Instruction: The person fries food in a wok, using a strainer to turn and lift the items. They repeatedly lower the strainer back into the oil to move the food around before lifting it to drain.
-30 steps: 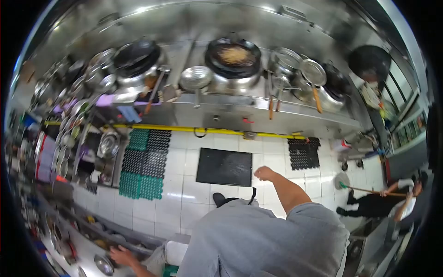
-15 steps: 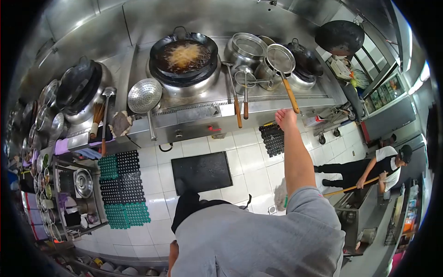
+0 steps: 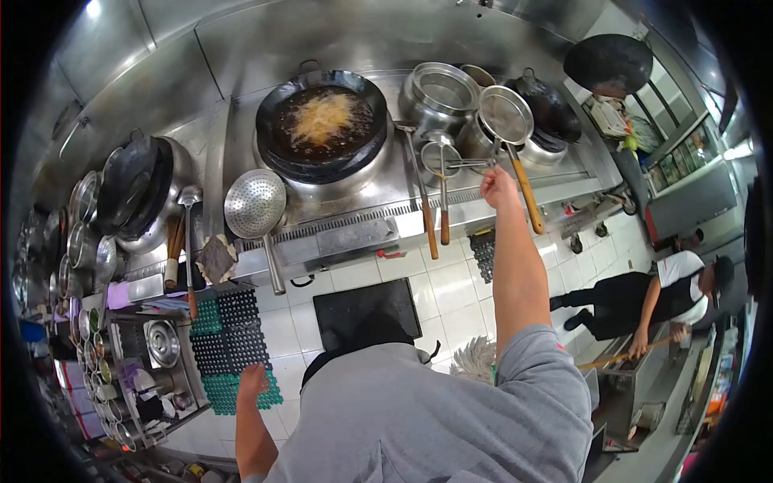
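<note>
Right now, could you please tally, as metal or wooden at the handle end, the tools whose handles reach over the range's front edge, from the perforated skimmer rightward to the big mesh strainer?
Metal: 1 (perforated skimmer)
Wooden: 3 (longer slim tool, shorter slim tool, mesh strainer)
Total: 4

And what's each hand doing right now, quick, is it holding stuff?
Left hand: nothing seen in it; open or closed can't be told.
Right hand: by the strainer's handle; holding anything can't be told.
</note>
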Demonstrator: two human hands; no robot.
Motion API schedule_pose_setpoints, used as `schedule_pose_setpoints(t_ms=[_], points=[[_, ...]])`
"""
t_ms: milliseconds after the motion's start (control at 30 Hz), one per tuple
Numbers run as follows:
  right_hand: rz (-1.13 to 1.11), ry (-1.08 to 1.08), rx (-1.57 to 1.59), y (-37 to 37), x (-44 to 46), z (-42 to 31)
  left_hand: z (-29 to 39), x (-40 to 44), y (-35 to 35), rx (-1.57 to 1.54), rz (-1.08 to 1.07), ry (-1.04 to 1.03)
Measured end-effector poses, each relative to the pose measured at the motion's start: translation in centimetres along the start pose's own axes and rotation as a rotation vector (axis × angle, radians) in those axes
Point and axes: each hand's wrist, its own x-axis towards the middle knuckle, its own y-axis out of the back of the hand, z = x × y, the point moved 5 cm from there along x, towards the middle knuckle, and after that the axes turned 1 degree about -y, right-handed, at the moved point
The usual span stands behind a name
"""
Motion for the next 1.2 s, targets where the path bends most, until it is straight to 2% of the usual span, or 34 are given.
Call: schedule_pose_setpoints(t_ms=[33,100,167,233,300,367,433,467,533,567,667,700,767,800,833,967,1100,1167,1200], points=[[-0.065,0.013,-0.110,-0.4,1.6,-0.4,2.5,0.5,-0.9,0.027,-0.050,-0.054],[-0.226,0.074,0.129,-2.9,0.3,-1.2,4.7,2.2,-2.2,0.044,-0.078,-0.129],[-0.261,0.095,0.223,-5.3,-4.2,-1.1,5.0,2.9,-4.6,0.005,-0.046,-0.136],[-0.460,0.274,0.042,-7.8,-9.2,0.0,5.5,2.2,-8.5,-0.104,-0.007,-0.059],[-0.436,0.273,-0.177,-9.4,-11.7,2.6,3.1,2.7,-12.5,-0.135,-0.123,0.017],[-0.470,0.194,-0.096,-11.5,-11.9,3.6,0.9,2.7,-16.1,-0.014,-0.139,0.143],[-0.411,0.268,-0.135,-13.3,-10.3,2.6,-2.0,3.7,-19.0,0.065,-0.277,0.074],[-0.421,0.263,-0.137,-14.6,-9.1,2.4,-2.1,3.2,-19.1,0.056,-0.271,0.075],[-0.318,0.461,-0.371,-16.8,-6.6,1.2,-1.0,1.2,-19.3,0.182,-0.291,-0.167],[-0.334,0.466,-0.372,-17.5,-5.9,1.1,-0.6,0.5,-19.3,0.169,-0.282,-0.175],[-0.315,0.737,-0.780,-20.1,-2.3,0.5,0.0,0.3,-18.9,0.156,-0.163,-0.226],[-0.327,0.740,-0.780,-21.2,-2.7,0.1,-0.5,0.9,-18.6,0.157,-0.159,-0.270],[-0.504,0.266,-0.639,-23.0,-4.2,0.7,-0.6,1.2,-18.3,0.151,-0.151,-0.313],[-0.651,0.100,-0.541,-23.9,-4.8,0.9,-1.0,1.4,-17.8,-0.007,-0.092,-0.111],[-0.659,0.102,-0.546,-24.5,-5.4,1.1,-1.5,1.4,-17.5,-0.166,-0.034,0.091],[-0.707,0.019,-0.218,-25.7,-8.8,4.1,-1.1,0.4,-16.5,-0.212,0.040,0.117],[-0.783,-0.009,-0.389,-26.9,-10.7,7.2,-3.2,0.2,-16.1,-0.313,0.013,0.144],[-0.726,0.177,-0.484,-28.0,-8.9,6.7,-4.1,0.6,-16.0,-0.014,-0.115,-0.134],[-0.652,0.330,-0.647,-28.5,-8.2,5.6,-4.4,0.9,-15.9,0.027,-0.143,-0.155]])
